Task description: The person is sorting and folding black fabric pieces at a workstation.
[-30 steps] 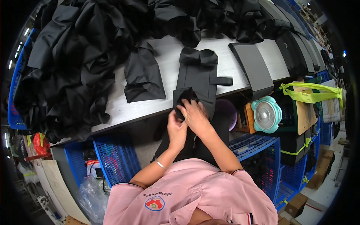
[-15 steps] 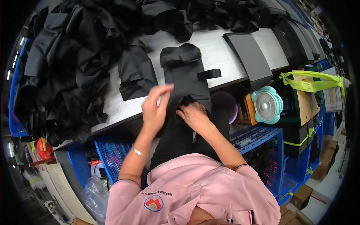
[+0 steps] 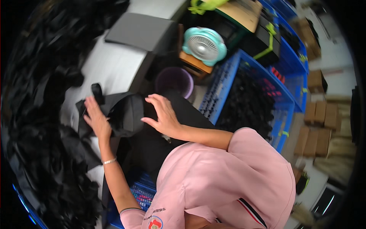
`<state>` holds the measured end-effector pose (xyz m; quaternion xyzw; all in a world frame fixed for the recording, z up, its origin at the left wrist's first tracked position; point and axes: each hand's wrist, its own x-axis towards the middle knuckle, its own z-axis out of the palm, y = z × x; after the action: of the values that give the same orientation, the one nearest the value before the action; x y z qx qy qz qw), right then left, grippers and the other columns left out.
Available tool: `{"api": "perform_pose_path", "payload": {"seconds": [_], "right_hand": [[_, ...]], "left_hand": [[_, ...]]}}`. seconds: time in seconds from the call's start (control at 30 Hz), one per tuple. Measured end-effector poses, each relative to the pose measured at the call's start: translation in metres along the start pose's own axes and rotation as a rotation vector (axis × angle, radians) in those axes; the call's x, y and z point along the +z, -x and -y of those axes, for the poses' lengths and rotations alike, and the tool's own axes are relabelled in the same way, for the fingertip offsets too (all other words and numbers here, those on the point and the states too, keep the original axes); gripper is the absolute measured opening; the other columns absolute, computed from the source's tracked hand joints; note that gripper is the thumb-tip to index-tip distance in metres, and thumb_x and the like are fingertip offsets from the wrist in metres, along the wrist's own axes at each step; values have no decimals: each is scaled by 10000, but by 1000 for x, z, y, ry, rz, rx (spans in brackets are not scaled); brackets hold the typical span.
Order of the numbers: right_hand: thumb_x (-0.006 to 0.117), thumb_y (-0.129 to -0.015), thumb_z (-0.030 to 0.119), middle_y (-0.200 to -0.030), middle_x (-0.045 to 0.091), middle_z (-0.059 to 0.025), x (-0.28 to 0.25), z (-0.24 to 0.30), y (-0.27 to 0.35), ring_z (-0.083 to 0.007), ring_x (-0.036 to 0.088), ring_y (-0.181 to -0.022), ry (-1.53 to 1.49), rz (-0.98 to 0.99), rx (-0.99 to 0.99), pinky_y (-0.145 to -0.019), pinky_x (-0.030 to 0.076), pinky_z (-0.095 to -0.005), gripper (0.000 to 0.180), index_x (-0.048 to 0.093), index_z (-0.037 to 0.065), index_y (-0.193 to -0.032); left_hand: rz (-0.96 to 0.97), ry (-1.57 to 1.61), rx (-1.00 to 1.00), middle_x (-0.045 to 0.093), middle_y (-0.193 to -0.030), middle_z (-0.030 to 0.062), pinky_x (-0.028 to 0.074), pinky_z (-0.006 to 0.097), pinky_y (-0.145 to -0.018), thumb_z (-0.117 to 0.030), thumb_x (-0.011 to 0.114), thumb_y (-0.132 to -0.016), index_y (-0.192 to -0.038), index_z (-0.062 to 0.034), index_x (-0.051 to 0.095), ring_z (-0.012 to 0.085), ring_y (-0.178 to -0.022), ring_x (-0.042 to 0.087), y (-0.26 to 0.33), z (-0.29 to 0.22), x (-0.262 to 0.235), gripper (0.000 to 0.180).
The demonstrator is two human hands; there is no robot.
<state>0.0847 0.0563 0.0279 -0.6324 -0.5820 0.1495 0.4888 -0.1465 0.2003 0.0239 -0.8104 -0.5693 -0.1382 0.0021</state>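
A black fabric pouch [image 3: 134, 113] with a tube-like opening lies over the table's near edge and my lap. A short black strap [image 3: 97, 92] sticks up from its far side. My left hand [image 3: 98, 119] rests on the pouch with its fingers stretched out. My right hand [image 3: 164, 116] hovers just right of the opening, thumb and fingers apart, holding nothing. The inside of the pouch is dark and cannot be made out.
A heap of black fabric pieces [image 3: 42, 126] fills the table's left side. A flat grey panel [image 3: 139, 31] lies on the far tabletop. Beyond the pouch stand a purple bin [image 3: 175, 82] and a teal fan [image 3: 205, 45]. A blue crate [image 3: 284, 101] at right holds black pieces.
The view has swung to the right. My left hand has come down flat onto the pouch; my right hand has let go of its end and opened. The pouch's opening now shows.
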Motion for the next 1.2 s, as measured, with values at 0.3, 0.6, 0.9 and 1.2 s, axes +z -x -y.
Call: {"api": "perform_pose_path", "payload": {"seconds": [0.3, 0.6, 0.9, 1.2], "right_hand": [[731, -845, 22, -1084, 721, -35, 15, -44, 19, -120, 620, -1009, -1104, 271, 812, -905, 504, -305, 299, 707, 9, -1142], [700, -830, 14, -1143, 692, -100, -134, -147, 118, -246, 668, -1019, -986, -234, 1157, -924, 548, -374, 351, 666, -1, -1179], [668, -916, 187, -1293, 612, -67, -426, -283, 385, -257, 543, -1226, -585, -1067, 915, -1024, 487, -507, 398, 599, 151, -1306], [679, -914, 267, -802, 628, -96, -435, -370, 362, -209, 619, -632, -258, -1045, 1626, -526, 572, -350, 240, 618, 40, -961]], "left_hand": [[155, 255, 106, 189, -1665, 118, 109, 582, -1194, -478, 479, -1013, -1599, -112, 204, 308, -1546, 122, 18, -60, -6, 744], [55, 145, 5, 280, -1626, 150, 155, 501, -1204, -512, 342, -1063, -1558, -58, 309, 375, -1514, 190, 6, -3, 34, 673], [-61, 33, 88, 401, -1547, 205, 237, 499, -1177, -448, 458, -1040, -1490, -15, 413, 396, -1452, 320, -8, -20, 50, 627], [-168, 432, -46, 525, -1408, 238, 308, 467, -1162, -239, 667, -948, -1290, 15, 580, 399, -1379, 423, 50, -64, 11, 435]]}}
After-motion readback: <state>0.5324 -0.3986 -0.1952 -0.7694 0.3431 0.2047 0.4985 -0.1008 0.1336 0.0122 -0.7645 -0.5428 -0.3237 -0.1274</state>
